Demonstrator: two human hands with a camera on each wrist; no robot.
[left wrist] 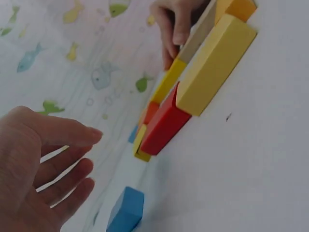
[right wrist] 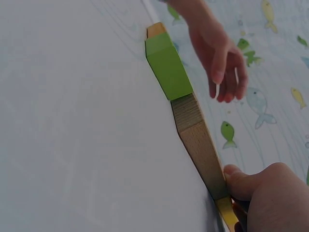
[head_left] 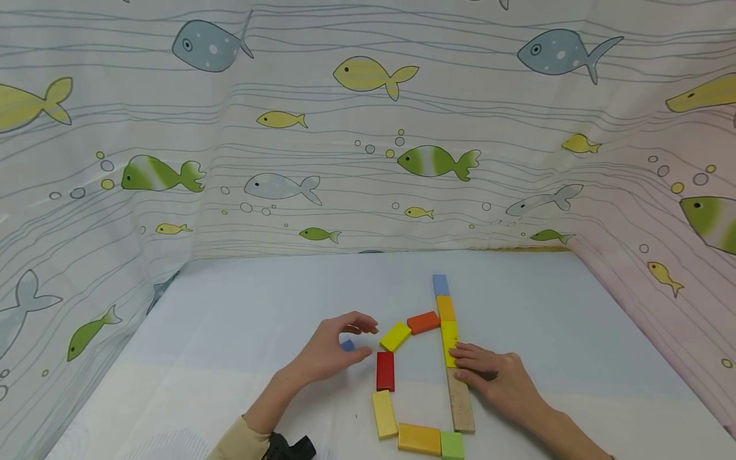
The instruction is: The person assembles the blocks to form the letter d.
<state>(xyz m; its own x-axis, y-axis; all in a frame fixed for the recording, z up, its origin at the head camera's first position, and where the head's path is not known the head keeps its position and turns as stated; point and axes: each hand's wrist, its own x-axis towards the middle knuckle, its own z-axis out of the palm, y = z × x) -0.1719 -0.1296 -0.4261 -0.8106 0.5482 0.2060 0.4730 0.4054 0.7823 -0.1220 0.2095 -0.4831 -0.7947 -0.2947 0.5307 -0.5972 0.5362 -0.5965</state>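
Observation:
My left hand (head_left: 329,350) hovers at the left, fingers loosely bent and holding nothing. Close to it a small blue block (left wrist: 126,209) lies on the table, partly hidden by the hand in the head view. The fingers of my right hand (head_left: 503,380) touch the right side of a bright yellow block (head_left: 448,333), with the thumb by a plain wooden block (head_left: 461,406). These belong to a straight row topped by an amber block (head_left: 445,308) and a blue end block (head_left: 439,285). An orange-red block (head_left: 423,322) meets the row from the left.
The loop of blocks continues with a yellow block (head_left: 395,337), a red block (head_left: 386,372), a pale yellow block (head_left: 384,415), an orange-yellow block (head_left: 420,439) and a green block (head_left: 452,445). Fish-patterned curtain (head_left: 368,147) surrounds the white table (head_left: 241,313). A black object (head_left: 290,448) shows beside the left sleeve.

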